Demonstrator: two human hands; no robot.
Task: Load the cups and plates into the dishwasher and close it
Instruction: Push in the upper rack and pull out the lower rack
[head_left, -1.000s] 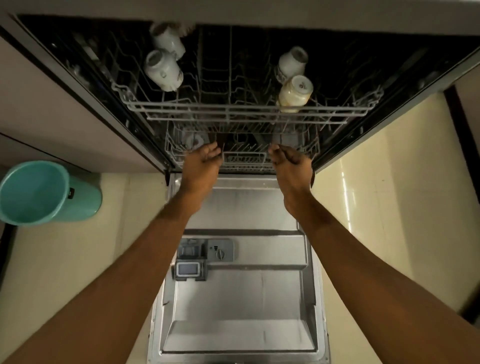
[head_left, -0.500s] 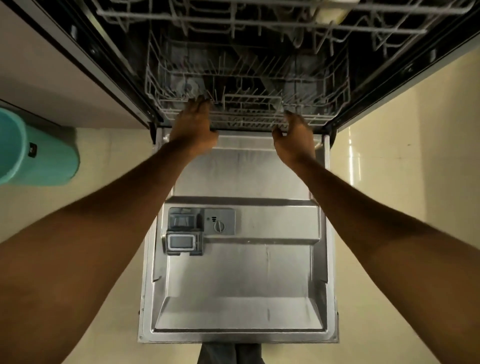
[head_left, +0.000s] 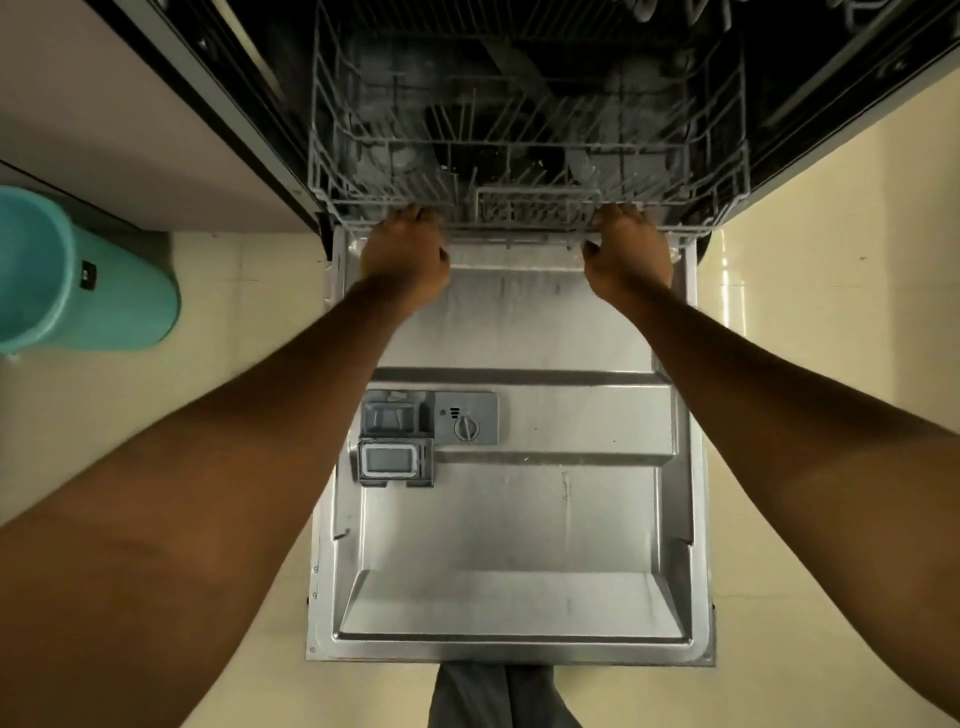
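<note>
Dim warm light, dishwasher interior (head_left: 519, 78) in deep shadow, glare streak on floor (head_left: 730, 291), wide-angle edge distortion, soft blur.

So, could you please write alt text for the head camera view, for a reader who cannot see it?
A person's left hand and right hand grip the front edge of the pale wire lower rack of an open dishwasher, above its stainless-steel door folded flat. A teal plastic bucket sits on the cream floor at left.
</note>
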